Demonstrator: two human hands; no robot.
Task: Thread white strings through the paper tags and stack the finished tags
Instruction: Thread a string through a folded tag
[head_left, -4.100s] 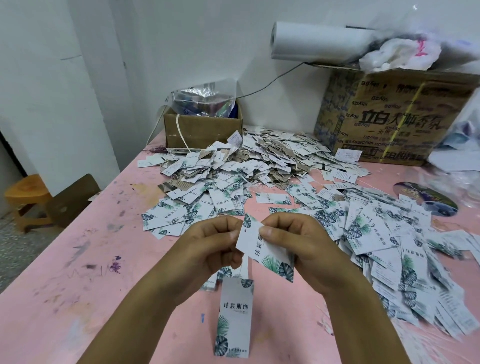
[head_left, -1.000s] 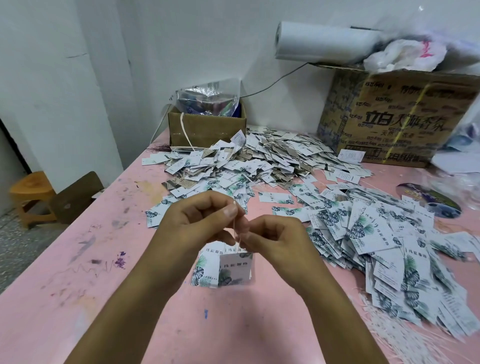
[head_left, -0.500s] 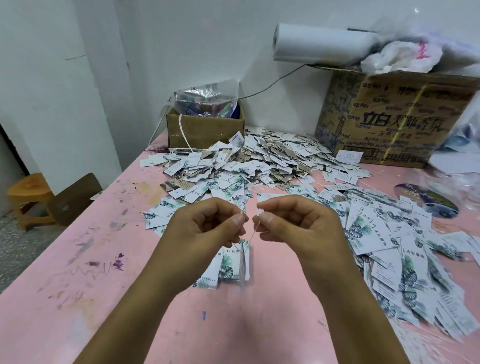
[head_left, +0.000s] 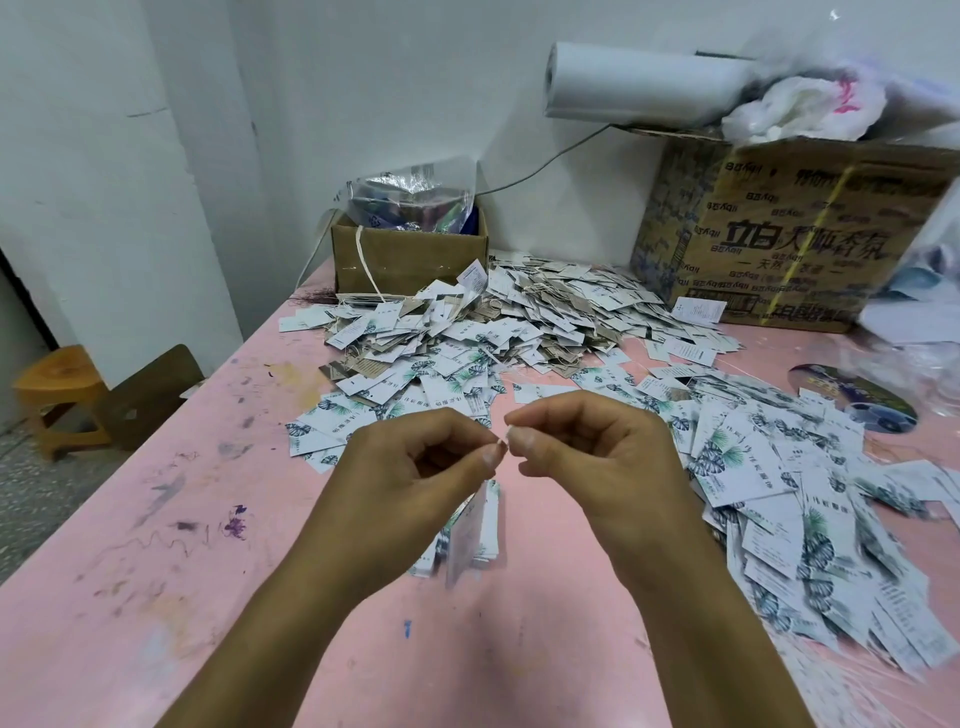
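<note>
Over the pink tabletop (head_left: 156, 597), the left hand (head_left: 415, 467) and right hand (head_left: 587, 447) are raised with fingers curled, each pinching a thin white string (head_left: 503, 442) where their tips nearly meet. Just below the left fingertips hangs a blurred white leaf-printed paper tag (head_left: 467, 535), long axis upright, pointing down. Heaps of loose printed tags (head_left: 779, 493) lie right and behind

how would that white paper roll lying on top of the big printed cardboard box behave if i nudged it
The white paper roll lies on its side, so it would probably roll easily. One end seems to overhang the printed cardboard box, so it might tip or drop off. The crumpled white plastic bag against it may slow it.
</note>
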